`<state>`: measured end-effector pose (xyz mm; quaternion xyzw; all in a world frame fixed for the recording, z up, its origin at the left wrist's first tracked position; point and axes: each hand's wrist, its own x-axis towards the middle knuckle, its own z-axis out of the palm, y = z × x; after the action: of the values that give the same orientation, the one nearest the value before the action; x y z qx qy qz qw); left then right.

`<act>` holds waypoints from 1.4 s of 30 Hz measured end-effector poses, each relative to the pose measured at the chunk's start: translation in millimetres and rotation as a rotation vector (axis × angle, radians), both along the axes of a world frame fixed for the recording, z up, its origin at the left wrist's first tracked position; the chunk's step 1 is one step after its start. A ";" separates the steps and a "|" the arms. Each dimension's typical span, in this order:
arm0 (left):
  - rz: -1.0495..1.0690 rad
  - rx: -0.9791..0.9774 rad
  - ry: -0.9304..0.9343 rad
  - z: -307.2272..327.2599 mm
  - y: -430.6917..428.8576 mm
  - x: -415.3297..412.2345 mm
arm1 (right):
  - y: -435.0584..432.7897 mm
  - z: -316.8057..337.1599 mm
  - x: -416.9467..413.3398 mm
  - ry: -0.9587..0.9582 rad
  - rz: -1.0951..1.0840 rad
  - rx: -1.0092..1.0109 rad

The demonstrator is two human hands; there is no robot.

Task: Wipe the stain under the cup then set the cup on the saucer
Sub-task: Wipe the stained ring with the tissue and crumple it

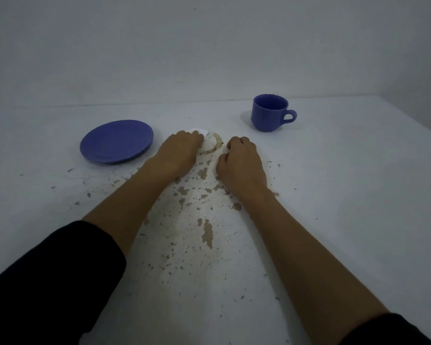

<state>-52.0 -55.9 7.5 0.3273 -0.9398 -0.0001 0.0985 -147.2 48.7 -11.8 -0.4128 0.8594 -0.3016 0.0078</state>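
The left hand (181,151) is pressing a small white wad of tissue (199,131) onto the brown ring-shaped stain (215,145) on the white table (346,195). The right hand (241,163) is resting curled beside the stain, holding nothing I can see. The ring could be smearing wider if the wad is getting soggy. The smooth, shiny blue cup (269,112) is sitting upright, well apart from the round blue saucer (116,141), and a swinging arm could be knocking it. Brown flaky patches (207,232) are looking rough.
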 end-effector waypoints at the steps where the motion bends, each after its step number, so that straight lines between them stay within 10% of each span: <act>1: -0.036 0.015 0.011 -1.0 3.9 4.2 | -0.4 -0.4 0.2 0.002 -0.002 -0.007; 19: -0.118 -0.012 -0.022 4.5 49.6 23.2 | -0.1 1.8 2.0 -0.003 -0.019 0.006; 24: 0.019 0.423 0.318 24.4 44.8 45.8 | 7.9 9.1 0.7 -0.169 -0.027 -0.120; 31: 0.170 1.640 1.093 38.7 33.8 63.2 | 27.6 20.6 5.7 -0.355 -0.017 -0.464; 42: 0.049 1.650 1.230 26.1 49.4 63.9 | 15.1 13.1 56.6 0.181 0.336 -0.489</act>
<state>11.9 -6.5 33.6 0.2555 -0.4272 -0.8112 0.3070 -90.5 63.8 1.3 -0.5641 0.6781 -0.4559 -0.1188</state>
